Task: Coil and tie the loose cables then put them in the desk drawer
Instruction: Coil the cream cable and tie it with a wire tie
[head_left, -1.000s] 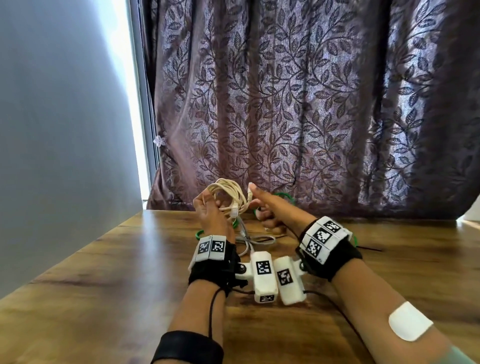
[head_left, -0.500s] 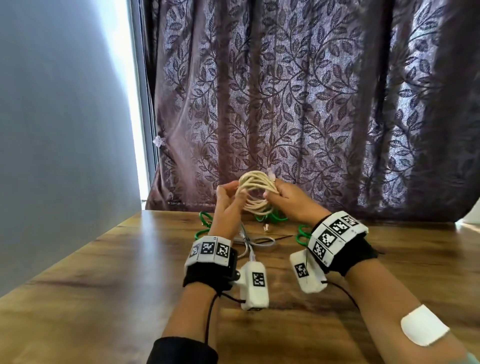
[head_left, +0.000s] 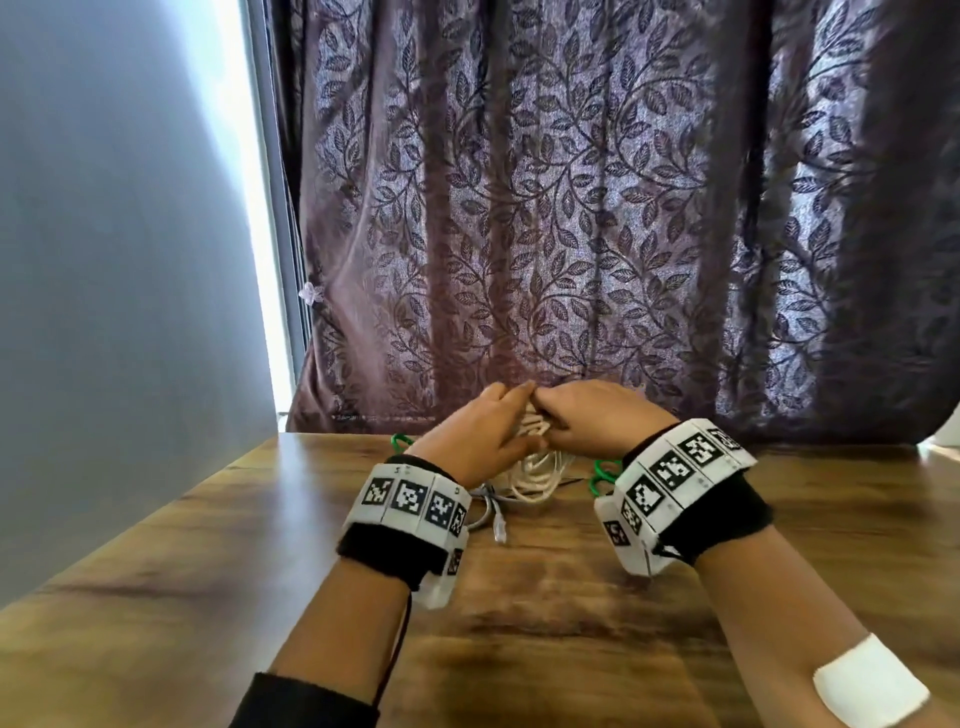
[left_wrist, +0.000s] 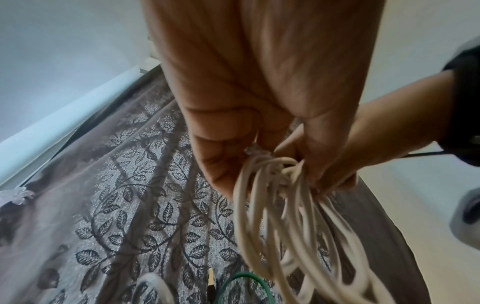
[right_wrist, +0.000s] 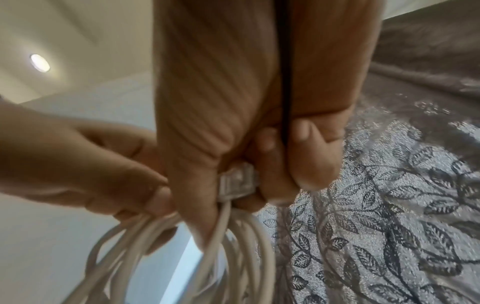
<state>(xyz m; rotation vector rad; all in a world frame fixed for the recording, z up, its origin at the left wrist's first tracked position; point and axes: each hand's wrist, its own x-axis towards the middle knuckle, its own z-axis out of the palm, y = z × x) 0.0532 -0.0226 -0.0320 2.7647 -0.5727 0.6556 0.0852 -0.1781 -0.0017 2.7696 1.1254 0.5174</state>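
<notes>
Wood worktop (head_left: 218, 613): brown grained top, its far edge against a purple leaf-patterned curtain (head_left: 597, 208); a grey wall (head_left: 114, 260) runs along the left edge.
Green cable (head_left: 400, 442): loops lie on the worktop near the far edge, showing on either side of the hands.
Left hand (head_left: 483, 436): raised above the worktop near the far edge, its grip closed on the top of the white cable coil (head_left: 537, 470), fingers pinching the bundled strands.
White cable coil: gathered in loops, hanging down between both hands above the worktop.
Grey cable (head_left: 493, 514): lies loose on the worktop just under the coil, its clear plug pointing to the near edge.
Right hand (head_left: 592, 415): touches the left, grip closed on the coil's top, with a clear connector (right_wrist: 237, 181) among the curled fingers.
</notes>
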